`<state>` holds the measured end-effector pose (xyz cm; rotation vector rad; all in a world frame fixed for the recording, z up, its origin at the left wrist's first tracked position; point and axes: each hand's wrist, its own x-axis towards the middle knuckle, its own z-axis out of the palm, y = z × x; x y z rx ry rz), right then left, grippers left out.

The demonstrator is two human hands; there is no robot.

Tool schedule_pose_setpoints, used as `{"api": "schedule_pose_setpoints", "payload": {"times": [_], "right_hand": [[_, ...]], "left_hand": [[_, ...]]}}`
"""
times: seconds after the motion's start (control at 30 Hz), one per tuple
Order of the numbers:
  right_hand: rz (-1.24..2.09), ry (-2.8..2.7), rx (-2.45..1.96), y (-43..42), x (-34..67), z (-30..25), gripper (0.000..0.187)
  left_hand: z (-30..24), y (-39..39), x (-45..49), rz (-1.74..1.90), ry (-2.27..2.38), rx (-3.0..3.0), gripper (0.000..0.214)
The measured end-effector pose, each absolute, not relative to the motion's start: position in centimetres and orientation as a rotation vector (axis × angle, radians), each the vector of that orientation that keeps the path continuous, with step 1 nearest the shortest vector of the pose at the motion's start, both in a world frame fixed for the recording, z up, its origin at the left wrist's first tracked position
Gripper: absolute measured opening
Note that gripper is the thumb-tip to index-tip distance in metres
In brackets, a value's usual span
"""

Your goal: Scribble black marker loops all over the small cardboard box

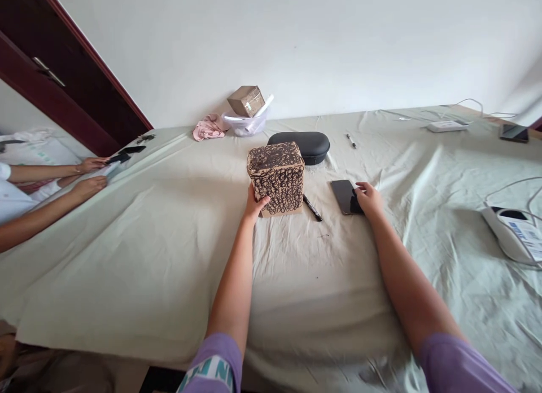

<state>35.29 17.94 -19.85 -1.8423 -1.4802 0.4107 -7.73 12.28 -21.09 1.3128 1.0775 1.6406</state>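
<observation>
A cardboard box [279, 178] covered in black looping scribbles stands upright near the middle of the cloth-covered table. My left hand [256, 202] grips its lower left side, thumb across the front and the other fingers hidden behind. To the right, a dark smartphone [344, 196] lies flat on the cloth. My right hand [369, 199] rests at the phone's right edge with its fingers apart, touching or just over it. Between box and phone lies a black marker [312, 208]. Behind the box sits a black hard case [312, 144], partly covered by it.
At the back are a plastic basin [249, 125] with a small carton [246, 101] and a pink cloth [209, 127]. A pen [351, 141] lies behind the phone. Corded white devices [514, 235] and another phone [514, 133] are at right. Other people's hands [91, 184] are at left.
</observation>
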Motion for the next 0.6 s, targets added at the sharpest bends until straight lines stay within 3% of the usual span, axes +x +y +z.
{"api": "schedule_pose_setpoints", "payload": {"times": [0.37, 0.6], "right_hand": [[0.601, -1.72, -1.562, 18.5, 37.6, -20.6, 0.061], [0.498, -1.833, -1.549, 18.2, 38.0, -21.3, 0.061]], "left_hand": [[-21.3, 12.3, -7.5, 1.675, 1.087, 1.297, 0.123], [-21.4, 12.3, -7.5, 1.673, 1.095, 1.306, 0.117]]}}
